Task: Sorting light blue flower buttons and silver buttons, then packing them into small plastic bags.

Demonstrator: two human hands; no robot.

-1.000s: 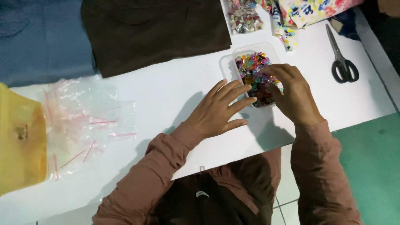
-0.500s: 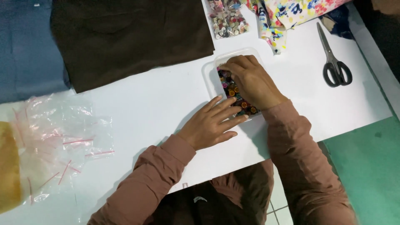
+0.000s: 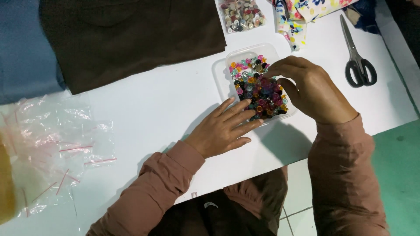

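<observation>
So here's my table: I've got a clear plastic tray sitting on the white table, just past my hands, and it's full of little colourful buttons, pinks, oranges, teals, some black ones mixed in. My left hand is lying flat and open on the table with the fingers spread, fingertips just reaching the near edge of the tray. It isn't holding anything, more like pinning the tray in place. My right hand is curled over the right side of the tray, fingers bent down into the buttons at the far end. The thumb and fingertips look pinched together, but honestly I can't tell whether there's a button between them, it's too small to see.

Packaging-wise: further back from the tray there's a small clear bag stuffed with paler buttons, whites and greys and a few reds. Off to my left is a loose heap of empty clear zip bags with thin red seal strips, all crumpled on top of each other. Black-handled scissors lie to the right, well apart from the tray. Brown fabric and blue fabric lie at the back, with a flowery printed cloth near the top right.
</observation>
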